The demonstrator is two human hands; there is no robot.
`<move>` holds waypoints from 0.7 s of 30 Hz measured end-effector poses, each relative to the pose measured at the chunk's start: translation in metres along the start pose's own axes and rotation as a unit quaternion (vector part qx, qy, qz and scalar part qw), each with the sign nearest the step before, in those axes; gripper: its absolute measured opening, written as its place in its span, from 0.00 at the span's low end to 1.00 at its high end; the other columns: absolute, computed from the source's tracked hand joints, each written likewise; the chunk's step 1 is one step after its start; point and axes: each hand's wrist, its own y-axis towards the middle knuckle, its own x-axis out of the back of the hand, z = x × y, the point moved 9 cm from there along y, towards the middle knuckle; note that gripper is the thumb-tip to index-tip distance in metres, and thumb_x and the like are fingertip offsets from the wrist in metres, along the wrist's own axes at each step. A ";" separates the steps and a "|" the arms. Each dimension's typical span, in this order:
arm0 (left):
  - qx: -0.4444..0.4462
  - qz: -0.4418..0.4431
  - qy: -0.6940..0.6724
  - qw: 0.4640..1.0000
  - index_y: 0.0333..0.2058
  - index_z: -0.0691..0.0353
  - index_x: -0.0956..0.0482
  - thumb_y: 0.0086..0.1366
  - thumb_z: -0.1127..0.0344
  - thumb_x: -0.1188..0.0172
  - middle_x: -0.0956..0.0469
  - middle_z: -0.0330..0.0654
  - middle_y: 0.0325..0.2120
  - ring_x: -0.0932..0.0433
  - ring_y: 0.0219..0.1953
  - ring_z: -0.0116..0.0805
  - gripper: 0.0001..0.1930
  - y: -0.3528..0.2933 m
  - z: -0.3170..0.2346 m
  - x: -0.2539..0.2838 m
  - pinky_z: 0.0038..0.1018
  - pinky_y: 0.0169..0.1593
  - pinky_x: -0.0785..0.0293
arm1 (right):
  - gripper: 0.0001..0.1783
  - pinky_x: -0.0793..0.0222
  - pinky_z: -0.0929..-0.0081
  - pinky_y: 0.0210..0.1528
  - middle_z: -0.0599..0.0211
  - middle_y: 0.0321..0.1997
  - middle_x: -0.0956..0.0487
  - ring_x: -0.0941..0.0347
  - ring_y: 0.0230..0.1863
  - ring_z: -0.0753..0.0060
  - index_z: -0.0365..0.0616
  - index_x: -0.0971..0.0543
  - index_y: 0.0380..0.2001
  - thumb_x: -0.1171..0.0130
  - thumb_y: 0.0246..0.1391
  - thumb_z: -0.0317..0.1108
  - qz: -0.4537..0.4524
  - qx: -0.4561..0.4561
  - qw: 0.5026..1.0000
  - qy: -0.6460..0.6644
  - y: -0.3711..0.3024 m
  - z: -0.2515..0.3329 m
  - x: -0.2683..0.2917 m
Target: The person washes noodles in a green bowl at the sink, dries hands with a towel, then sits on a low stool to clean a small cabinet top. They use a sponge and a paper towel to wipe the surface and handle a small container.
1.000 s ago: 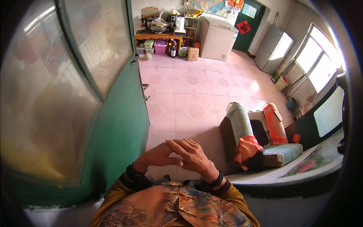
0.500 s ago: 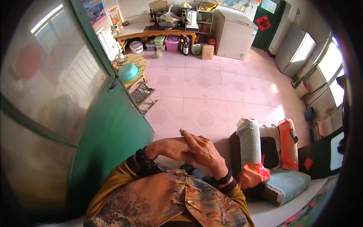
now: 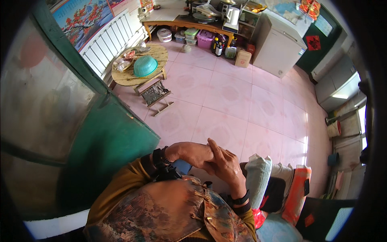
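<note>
My two hands are together in front of my chest, above the tiled floor. My left hand (image 3: 192, 155) comes in from the left with its back up, and its fingers are hidden beneath the other hand. Across it lies my right hand (image 3: 226, 163), its fingers closed over the left one and one finger sticking up at the front. I see no object between them. A dark band (image 3: 241, 198) circles the right wrist, and dark bands (image 3: 160, 158) circle the left. A patterned brown garment (image 3: 161, 209) covers my front.
At the left stands a green door (image 3: 109, 149) with glass panes. Beyond it are a round wooden table (image 3: 161, 52) with a teal basket (image 3: 145, 65) and a folding stool (image 3: 155, 94). A towel-covered armchair (image 3: 258, 173) is close on the right. A white chest freezer (image 3: 278, 44) stands farther back.
My view has turned to the left, so more of the round table and the wall poster shows, and the armchair sits lower. My hands stay clasped together.
</note>
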 end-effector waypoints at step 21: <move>-0.061 -0.070 -0.100 0.991 0.46 0.67 0.20 0.63 0.67 0.35 0.17 0.49 0.40 0.20 0.44 0.41 0.15 0.147 0.103 0.244 0.34 0.50 0.25 | 0.42 0.22 0.62 0.45 0.52 0.49 0.19 0.19 0.45 0.50 0.41 0.33 0.65 0.31 0.44 0.25 0.061 0.008 0.997 -0.044 0.191 -0.224 0.090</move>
